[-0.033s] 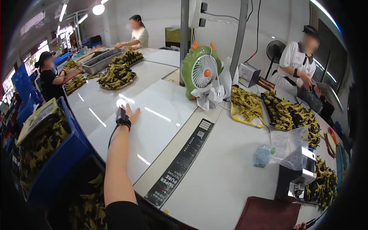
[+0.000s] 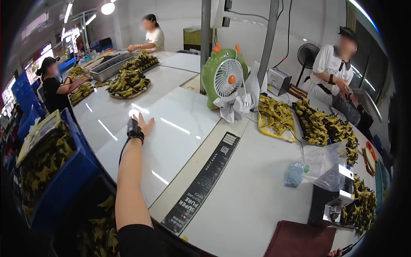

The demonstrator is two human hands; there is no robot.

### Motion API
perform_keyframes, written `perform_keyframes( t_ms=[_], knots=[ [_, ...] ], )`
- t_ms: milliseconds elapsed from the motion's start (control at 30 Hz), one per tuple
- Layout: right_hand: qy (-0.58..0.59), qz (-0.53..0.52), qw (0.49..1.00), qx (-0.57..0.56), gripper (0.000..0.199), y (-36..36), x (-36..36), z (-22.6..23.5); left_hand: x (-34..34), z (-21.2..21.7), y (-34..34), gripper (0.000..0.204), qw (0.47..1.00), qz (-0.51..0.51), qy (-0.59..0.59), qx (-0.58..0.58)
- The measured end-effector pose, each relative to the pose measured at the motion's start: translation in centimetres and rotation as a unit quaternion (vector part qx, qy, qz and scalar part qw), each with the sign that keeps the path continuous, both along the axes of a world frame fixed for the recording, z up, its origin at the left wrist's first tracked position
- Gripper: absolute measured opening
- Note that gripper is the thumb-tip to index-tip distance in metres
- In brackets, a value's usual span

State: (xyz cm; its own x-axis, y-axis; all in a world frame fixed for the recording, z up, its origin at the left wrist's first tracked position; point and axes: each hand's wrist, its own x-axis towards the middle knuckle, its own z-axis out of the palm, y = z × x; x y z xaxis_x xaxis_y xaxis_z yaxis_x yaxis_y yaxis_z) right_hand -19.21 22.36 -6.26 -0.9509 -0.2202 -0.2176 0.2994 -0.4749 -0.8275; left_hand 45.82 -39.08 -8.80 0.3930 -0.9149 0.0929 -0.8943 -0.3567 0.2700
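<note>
My left arm reaches forward over the glossy white tabletop [image 2: 180, 111], and my left hand [image 2: 143, 125] lies on it with fingers spread, holding nothing. A black device is strapped round that wrist [image 2: 135, 129]. Of my right hand [image 2: 334, 252] only some curled fingertips show at the bottom right edge, beside a slender black thing with a cord [image 2: 349, 249]; what they grip cannot be made out. A folded maroon cloth [image 2: 299, 240] lies next to them. Behind it stands a black and silver machine [image 2: 329, 201] with a clear plastic bag [image 2: 321, 165] over it.
A green fan [image 2: 227, 79] stands mid-table by metal posts. Yellow and dark toy-like pieces fill a yellow-rimmed tray [image 2: 280, 136], heaps on the right [image 2: 321, 122] and far left [image 2: 128, 83], and a blue crate [image 2: 64, 171]. A blue packet [image 2: 293, 174] lies near the bag. Three co-workers sit around.
The view has shifted very slightly. My left hand stays flat on the table; the co-worker at the right has moved their hands a little.
</note>
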Motion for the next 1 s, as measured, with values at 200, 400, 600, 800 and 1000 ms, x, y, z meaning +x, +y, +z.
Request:
perform_keyframes(
  t_ms=[200,400,600,800,1000],
  knots=[
    [-0.021,0.042,0.998,0.044,0.019,1.2,-2.9,-1.5,3.8,-0.3,-4.9,0.08,0.995,0.07,-0.035,-0.058],
    [-0.053,0.099,0.989,0.095,0.019,1.5,-3.8,-0.9,4.8,-0.5,-7.9,0.077,0.993,0.054,-0.087,-0.067],
    [0.05,-0.007,0.952,0.301,0.023,-3.7,0.5,1.5,5.3,1.2,-9.4,0.066,0.984,0.047,-0.141,-0.101],
    [-0.103,0.053,0.947,0.299,0.028,-0.9,-1.5,0.9,7.4,-0.7,-11.1,0.069,0.972,0.03,-0.155,-0.177],
    [-0.117,0.093,0.918,0.368,0.036,-0.6,-2.7,0.8,8.9,-1.6,-13.2,0.081,0.988,0.016,-0.109,-0.108]
  ],
)
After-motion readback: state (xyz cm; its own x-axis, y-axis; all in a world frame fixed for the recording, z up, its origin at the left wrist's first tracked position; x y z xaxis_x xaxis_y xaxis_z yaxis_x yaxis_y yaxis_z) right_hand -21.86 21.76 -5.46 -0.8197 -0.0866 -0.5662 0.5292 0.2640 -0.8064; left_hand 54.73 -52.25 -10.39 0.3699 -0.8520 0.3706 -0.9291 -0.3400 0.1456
